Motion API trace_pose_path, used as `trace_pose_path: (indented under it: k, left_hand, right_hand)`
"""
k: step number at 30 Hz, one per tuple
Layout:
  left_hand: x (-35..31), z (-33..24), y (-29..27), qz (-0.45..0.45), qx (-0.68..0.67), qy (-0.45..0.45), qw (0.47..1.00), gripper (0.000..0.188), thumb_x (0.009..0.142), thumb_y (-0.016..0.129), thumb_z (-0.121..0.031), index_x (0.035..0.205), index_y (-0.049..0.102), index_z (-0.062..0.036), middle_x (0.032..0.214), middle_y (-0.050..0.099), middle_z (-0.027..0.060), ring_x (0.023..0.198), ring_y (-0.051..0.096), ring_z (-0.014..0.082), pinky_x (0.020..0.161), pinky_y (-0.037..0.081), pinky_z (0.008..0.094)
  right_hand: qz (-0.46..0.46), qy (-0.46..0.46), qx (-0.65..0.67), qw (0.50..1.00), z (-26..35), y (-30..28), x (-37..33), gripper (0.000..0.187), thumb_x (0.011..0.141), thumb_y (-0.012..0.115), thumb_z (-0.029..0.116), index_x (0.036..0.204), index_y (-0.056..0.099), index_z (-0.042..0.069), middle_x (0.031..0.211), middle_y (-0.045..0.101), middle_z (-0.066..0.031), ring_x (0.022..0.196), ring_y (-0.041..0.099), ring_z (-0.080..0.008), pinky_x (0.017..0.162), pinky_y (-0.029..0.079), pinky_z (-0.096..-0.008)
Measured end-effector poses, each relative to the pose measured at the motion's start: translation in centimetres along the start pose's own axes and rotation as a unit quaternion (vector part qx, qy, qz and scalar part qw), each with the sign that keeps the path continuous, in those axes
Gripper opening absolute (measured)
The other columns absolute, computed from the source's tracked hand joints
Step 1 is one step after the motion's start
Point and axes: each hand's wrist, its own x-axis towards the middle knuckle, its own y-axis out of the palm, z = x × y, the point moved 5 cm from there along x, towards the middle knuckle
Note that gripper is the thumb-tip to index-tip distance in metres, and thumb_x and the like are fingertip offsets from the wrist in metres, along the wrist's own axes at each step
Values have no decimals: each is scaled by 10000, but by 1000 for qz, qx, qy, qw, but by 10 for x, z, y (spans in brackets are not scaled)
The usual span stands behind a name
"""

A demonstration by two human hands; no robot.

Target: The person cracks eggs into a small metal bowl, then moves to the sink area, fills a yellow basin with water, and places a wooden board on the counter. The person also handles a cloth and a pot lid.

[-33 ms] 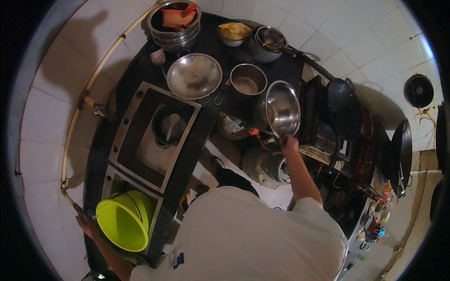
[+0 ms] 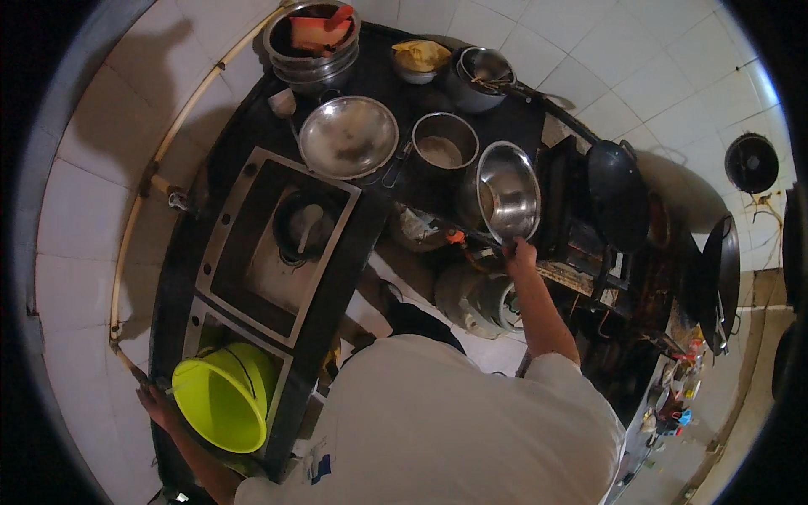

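With my right hand (image 2: 522, 256) I grip the near rim of a shiny oval-looking metal basin (image 2: 512, 189); its inside faces up, and it is beside a metal pot (image 2: 444, 141). At the lower left, my left hand (image 2: 157, 406) is closed at the tap at the end of the wall pipe (image 2: 124, 252), its fingers small and dark in the view. A yellow-green bucket (image 2: 220, 402) leans in the nearer sink compartment beside that hand, its mouth tipped toward me.
A dark pan with a ladle (image 2: 309, 229) sits in the farther sink (image 2: 252, 160). Behind are a wide metal bowl (image 2: 349, 135), stacked pots (image 2: 313, 71) and a bowl with yellow contents (image 2: 419, 57). At right are a stove (image 2: 581, 227) and a black wok (image 2: 619, 198).
The metal basin and my right hand have shifted very slightly away from me. My left hand and the bucket look the same.
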Motion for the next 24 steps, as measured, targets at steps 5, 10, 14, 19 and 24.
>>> trace_pose_path:
  k: [5, 10, 14, 19, 24]
  left_hand:
    - [5, 20, 4, -4, 13, -52, 999, 515, 963, 448, -362, 1291, 470, 33, 1385, 397, 254, 1315, 338, 378, 1075, 270, 428]
    - [1, 14, -5, 17, 13, 27, 999, 473, 956, 468, -341, 1271, 494, 12, 1354, 433, 240, 1294, 361, 378, 1064, 284, 430]
    - [3, 7, -8, 26, 107, 42, 993, 457, 956, 472, -341, 1259, 507, -1, 1317, 467, 239, 1279, 375, 378, 1065, 293, 423]
    - [7, 20, -4, 88, 151, 71, 982, 465, 962, 456, -355, 1273, 508, -14, 1304, 484, 233, 1256, 404, 369, 1062, 314, 411]
    - [5, 25, -11, 51, 92, 29, 994, 452, 935, 515, -353, 1239, 548, -21, 1337, 458, 223, 1256, 415, 354, 1039, 329, 414]
  right_hand:
    - [2, -103, -148, 984, 36, 35, 38, 89, 820, 598, 87, 849, 552, 16, 729, 524, -100, 647, 548, -245, 567, 510, -374]
    - [-1, -76, -35, 996, 59, 65, 55, 172, 828, 624, 117, 925, 558, -9, 850, 556, -130, 714, 576, -266, 567, 553, -381]
    - [1, -117, -48, 992, 76, 82, 71, 242, 832, 627, 109, 1009, 544, -33, 931, 574, -148, 773, 598, -286, 585, 570, -386]
    - [83, -96, -47, 991, 74, 87, 104, 420, 842, 663, 239, 1154, 536, -12, 1113, 580, -147, 959, 589, -290, 682, 554, -418]
    - [96, -263, -351, 894, 78, 84, 118, 397, 916, 578, 307, 1129, 554, -27, 1098, 611, -115, 982, 598, -254, 790, 515, -377]
